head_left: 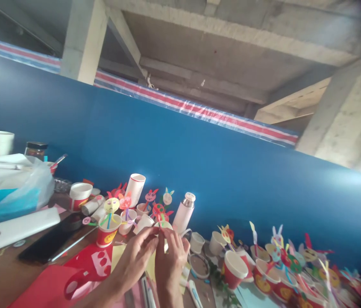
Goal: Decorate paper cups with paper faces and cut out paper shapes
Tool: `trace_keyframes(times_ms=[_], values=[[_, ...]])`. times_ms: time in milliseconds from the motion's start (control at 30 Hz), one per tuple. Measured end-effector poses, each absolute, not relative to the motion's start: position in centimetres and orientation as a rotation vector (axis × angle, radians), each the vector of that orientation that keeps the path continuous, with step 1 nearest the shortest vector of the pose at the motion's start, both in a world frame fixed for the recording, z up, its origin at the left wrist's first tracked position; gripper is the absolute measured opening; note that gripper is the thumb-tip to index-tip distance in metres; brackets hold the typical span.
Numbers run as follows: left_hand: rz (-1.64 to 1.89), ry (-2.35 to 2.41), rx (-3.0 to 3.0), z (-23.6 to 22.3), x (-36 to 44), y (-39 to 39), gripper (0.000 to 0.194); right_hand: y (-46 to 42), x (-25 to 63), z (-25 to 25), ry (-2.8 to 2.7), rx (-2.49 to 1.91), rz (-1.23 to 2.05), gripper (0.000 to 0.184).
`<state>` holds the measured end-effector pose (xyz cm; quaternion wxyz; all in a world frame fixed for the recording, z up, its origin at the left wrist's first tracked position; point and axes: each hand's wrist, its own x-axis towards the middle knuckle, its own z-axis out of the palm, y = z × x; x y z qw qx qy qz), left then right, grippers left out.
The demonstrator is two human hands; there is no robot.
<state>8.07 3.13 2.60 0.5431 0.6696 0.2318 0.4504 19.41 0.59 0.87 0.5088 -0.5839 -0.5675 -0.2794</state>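
My left hand (140, 253) and my right hand (174, 252) meet over the table with fingertips pinched together. Between the fingertips is something small that I cannot make out; a reddish strip shows just above them. Directly behind are a red paper figure (159, 210) and a white cup, partly hidden by the fingers. Under my forearms lie yellow paper (119, 253), red paper with punched-out circles (86, 262) and a slim cutter-like tool (148, 293). To the left stands a red paper cup (106, 234) holding a yellow paper face on a stem.
A pale thermos (184, 213) and a ribbed stack of white cups (135, 188) stand by the blue partition (231, 188). A dark phone (50, 239) and a white device (16, 231) lie left. Tape (199, 266) and several decorated cups (265, 273) are on the right.
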Motion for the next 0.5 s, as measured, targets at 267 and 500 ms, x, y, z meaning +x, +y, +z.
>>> trace_keyframes(times_ms=[267, 500], values=[[1.144, 0.568, 1.493, 2.6, 7.9, 6.2, 0.035, 0.5, 17.6, 0.7, -1.495, -1.471, -0.653, 0.026], [1.056, 0.717, 1.35, 2.4, 7.2, 8.4, 0.037, 0.2, 16.8, 1.1, -1.534, -1.405, -0.469, 0.021]])
